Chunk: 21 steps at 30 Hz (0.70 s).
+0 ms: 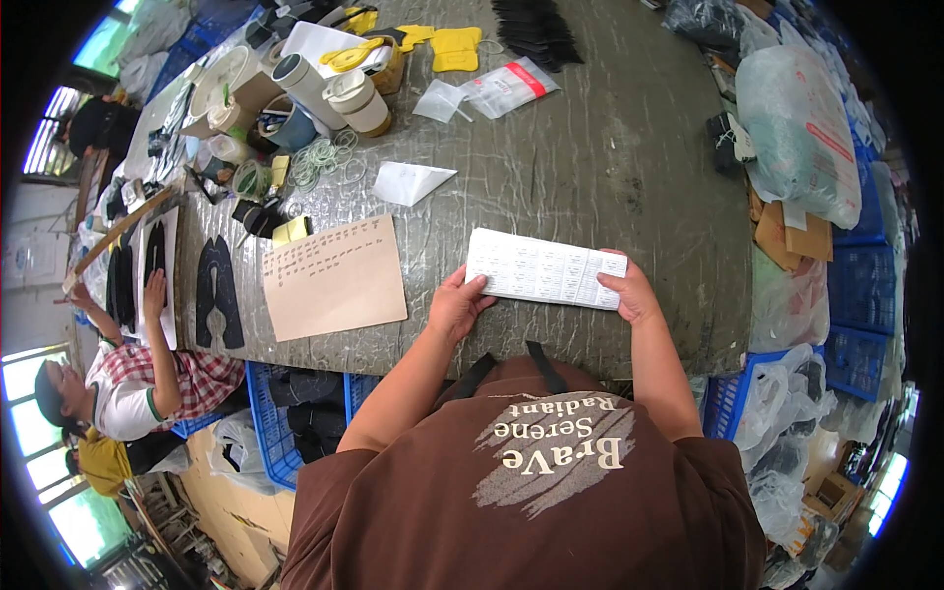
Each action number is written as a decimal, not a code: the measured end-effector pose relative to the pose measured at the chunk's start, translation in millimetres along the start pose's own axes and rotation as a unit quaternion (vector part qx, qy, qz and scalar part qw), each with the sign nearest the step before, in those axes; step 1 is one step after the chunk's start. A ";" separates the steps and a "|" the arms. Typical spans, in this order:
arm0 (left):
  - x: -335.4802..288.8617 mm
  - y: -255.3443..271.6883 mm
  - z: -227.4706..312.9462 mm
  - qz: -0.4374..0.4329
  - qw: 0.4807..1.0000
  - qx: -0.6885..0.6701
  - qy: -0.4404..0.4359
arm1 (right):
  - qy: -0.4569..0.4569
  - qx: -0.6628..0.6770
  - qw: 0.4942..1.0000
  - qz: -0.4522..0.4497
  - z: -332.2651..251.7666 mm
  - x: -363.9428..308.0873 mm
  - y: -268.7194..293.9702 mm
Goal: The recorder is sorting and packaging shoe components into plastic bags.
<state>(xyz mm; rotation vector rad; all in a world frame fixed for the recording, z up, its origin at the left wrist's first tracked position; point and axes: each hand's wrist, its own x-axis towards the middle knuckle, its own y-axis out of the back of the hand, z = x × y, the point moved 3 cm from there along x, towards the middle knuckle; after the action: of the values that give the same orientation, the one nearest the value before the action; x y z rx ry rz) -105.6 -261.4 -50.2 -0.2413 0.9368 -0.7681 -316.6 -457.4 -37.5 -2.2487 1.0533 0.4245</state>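
Between my two hands is a stack of white printed slips [546,267], held level just above the table near its front edge. My left hand [458,305] grips the stack's left end, thumb on top and fingers beneath. At the other end my right hand [632,287] pinches the right corner, its thumb lying over the printed face. A tan sheet with rows of handwriting [339,295] lies flat to the left of my left hand. Beyond it rests a folded white paper piece [413,182].
Cups, a tumbler [305,84], tubs and green bands [324,162] crowd the table's far left. Yellow pieces [455,49] and a plastic packet [511,88] lie at the back. A co-worker [138,379] handles black pieces at left. Blue crates [270,423] and bags [801,128] flank the table [629,167].
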 end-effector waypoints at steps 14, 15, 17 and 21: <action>-17.7 -112.5 42.4 -0.067 0.610 0.674 -0.411 | 0.042 -0.052 0.998 -0.006 -9.5 -7.7 -10.9; -14.6 -122.7 37.1 -0.105 0.593 0.688 -0.405 | 0.030 -0.025 0.999 0.004 -9.3 -8.3 -11.1; -7.0 -129.6 26.7 -0.129 0.560 0.718 -0.392 | 0.022 0.004 1.000 0.014 -9.9 -11.4 -13.4; -4.2 -133.3 26.7 -0.147 0.540 0.727 -0.397 | 0.059 -0.054 0.996 -0.029 -17.9 -23.6 -19.7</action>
<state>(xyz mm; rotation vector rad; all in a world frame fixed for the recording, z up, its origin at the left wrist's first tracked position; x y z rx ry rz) -150.8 -357.3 35.0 0.7387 -0.8305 -1.3412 -315.7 -445.5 -3.9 -2.4205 1.0429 0.3352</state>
